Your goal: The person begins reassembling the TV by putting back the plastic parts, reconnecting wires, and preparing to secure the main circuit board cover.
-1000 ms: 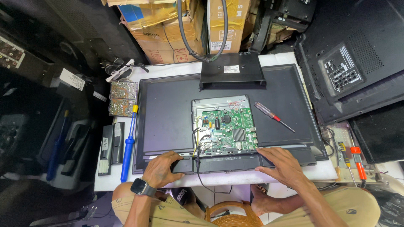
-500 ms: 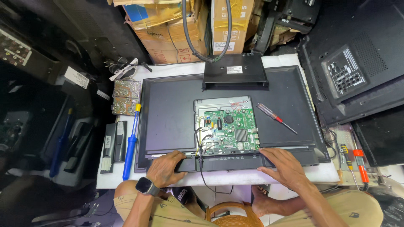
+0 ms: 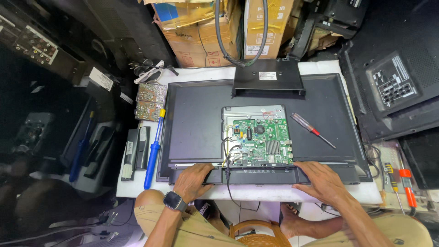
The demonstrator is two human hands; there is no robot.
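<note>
My left hand (image 3: 194, 180) and right hand (image 3: 322, 180) press flat, fingers spread, on the television's (image 3: 196, 119) near edge — steadying it; the circuit board (image 3: 258, 137) sits between them.

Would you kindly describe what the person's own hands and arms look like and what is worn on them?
Both forearms are bare, with no sleeves showing and no gloves. The left hand has a smartwatch at its wrist, square dark face on a dark strap. The right hand wears nothing visible.
</note>
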